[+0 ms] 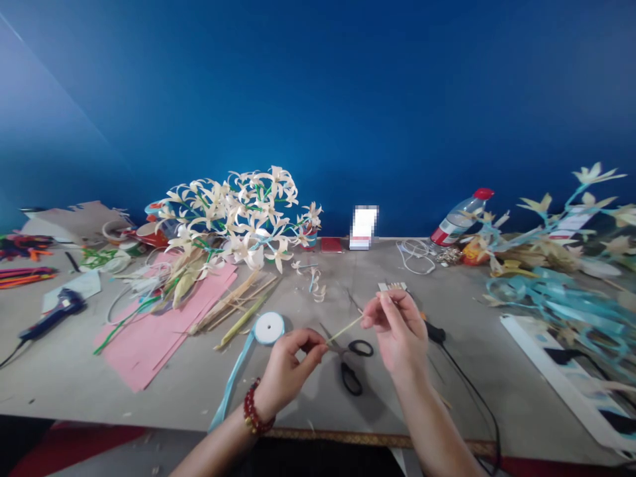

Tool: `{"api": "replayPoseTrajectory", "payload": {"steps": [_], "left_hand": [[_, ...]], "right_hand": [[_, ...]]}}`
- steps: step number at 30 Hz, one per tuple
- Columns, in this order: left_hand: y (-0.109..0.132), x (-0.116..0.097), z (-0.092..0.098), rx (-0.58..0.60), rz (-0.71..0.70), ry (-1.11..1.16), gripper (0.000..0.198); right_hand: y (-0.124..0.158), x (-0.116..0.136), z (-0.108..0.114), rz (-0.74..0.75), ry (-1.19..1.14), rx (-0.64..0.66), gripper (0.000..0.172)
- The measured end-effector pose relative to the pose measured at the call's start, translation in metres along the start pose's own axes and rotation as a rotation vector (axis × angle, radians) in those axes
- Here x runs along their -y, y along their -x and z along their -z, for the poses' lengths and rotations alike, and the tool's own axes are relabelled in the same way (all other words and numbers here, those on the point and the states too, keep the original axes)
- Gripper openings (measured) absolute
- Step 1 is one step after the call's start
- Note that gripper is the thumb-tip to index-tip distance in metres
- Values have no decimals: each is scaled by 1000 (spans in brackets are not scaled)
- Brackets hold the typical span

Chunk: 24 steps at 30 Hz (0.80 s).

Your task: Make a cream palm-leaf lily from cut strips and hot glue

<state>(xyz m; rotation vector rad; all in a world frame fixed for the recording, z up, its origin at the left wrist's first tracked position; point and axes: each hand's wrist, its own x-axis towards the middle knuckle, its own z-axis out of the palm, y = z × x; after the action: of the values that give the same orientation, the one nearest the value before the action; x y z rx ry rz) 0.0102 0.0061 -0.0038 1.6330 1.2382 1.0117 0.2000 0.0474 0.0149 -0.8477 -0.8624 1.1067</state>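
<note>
My left hand (291, 368), with a red bead bracelet at the wrist, pinches the lower end of a thin pale straw strip (344, 329). My right hand (397, 328) pinches the strip's upper end, so it stretches slanting between both hands above the table. Black-handled scissors (350, 361) lie on the table just under the hands. A roll of light blue ribbon (268, 328) sits left of my left hand, its tail trailing toward the table edge.
A bunch of cream straw flowers (238, 215) lies on pink paper (154, 324) at left, with loose straw stalks (238, 308). A glue gun (54, 311) is far left. A plastic bottle (460, 215), teal flower stems (556, 291), a black cable (467, 384) and a white board (561, 377) sit at right.
</note>
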Motion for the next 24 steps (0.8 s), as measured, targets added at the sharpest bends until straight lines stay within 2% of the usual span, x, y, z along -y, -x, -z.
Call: {"api": "replayPoseTrajectory", "payload": {"steps": [5, 11, 13, 15, 19, 24], "left_hand": [[0, -1, 1, -17, -49, -88, 17], [2, -1, 0, -46, -29, -76, 18], [3, 0, 0, -64, -24, -68, 16], [3, 2, 0, -91, -28, -78, 15], [2, 3, 0, -123, -80, -124, 12], [2, 3, 0, -128, -179, -135, 10]], "right_hand": [[2, -1, 4, -13, 1, -27, 14], [1, 1, 9, -26, 2, -6, 11], [4, 0, 10, -34, -1, 2, 17], [10, -2, 9, -87, 25, 73, 22], [23, -8, 4, -161, 110, 251, 12], [29, -12, -1, -144, 110, 261, 10]]}}
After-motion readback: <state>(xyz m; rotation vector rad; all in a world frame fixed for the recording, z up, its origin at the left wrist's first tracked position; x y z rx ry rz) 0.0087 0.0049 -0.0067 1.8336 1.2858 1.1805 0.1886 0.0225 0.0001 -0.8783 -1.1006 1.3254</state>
